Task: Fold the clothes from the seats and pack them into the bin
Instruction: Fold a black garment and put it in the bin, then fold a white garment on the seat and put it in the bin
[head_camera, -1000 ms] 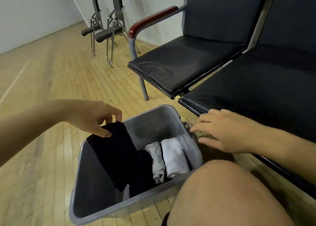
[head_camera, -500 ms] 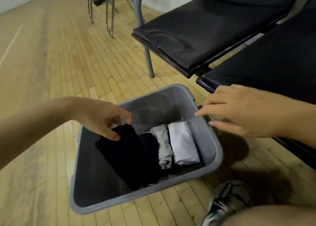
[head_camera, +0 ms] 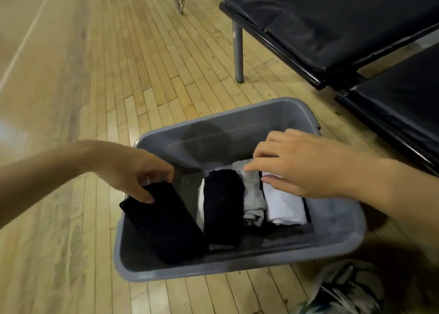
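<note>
Four folded garments (head_camera: 223,204); one bin (head_camera: 237,269)

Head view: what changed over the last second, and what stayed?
The left hand lowered the folded black garment into the gray bin, still pinching it. The right hand moved from the bin's rim onto the white folded garment. The packed clothes kept their places.

The black garment (head_camera: 164,221), pinched by the left hand (head_camera: 133,169), is lowered from above the rim to lie deep inside the bin (head_camera: 237,269). The right hand (head_camera: 297,164) is brought from outside the bin onto the folded white garment (head_camera: 282,204).
</note>
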### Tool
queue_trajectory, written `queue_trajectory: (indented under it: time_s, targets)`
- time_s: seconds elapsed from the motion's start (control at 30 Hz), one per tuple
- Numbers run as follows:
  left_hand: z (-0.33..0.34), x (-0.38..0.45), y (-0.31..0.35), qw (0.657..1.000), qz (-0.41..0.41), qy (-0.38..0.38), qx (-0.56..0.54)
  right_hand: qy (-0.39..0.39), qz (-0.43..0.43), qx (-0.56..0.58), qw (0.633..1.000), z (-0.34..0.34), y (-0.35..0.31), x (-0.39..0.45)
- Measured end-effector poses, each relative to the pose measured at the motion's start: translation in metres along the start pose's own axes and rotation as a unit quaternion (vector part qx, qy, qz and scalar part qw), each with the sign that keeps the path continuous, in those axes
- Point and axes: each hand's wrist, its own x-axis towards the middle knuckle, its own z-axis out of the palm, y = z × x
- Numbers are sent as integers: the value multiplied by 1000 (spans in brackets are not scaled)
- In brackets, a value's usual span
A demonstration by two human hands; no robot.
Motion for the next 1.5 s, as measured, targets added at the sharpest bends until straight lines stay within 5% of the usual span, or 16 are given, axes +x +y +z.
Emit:
queue_trajectory:
  time_s: [0.2,0.43,0.73,0.87,1.03,1.2,1.33,1.43,1.5]
  targets:
    - [27,91,-43,992,-62,12,109,16,-16,7,1000,20,-3,2]
    - [12,136,-41,946,-82,259,177,23,-24,-23,999,14,-1,-20]
    - [-36,70,94,892,149,374,207,-2,8,-105,994,-50,3,-71]
    - [-72,41,191,818,281,427,265,-44,45,-194,979,-122,1,-146]
    - [-120,28,340,711,410,464,333,-40,189,-245,950,-195,-23,-279]
    - [-136,38,505,659,485,451,356,-15,449,-232,863,-215,-68,-422]
    - [-118,66,620,657,527,397,364,4,651,-194,734,-198,-125,-531]
    - [-102,88,686,668,542,359,362,-56,773,-148,614,-188,-155,-585]
    - [-95,101,722,670,551,347,357,-92,808,-124,568,-180,-164,-607]
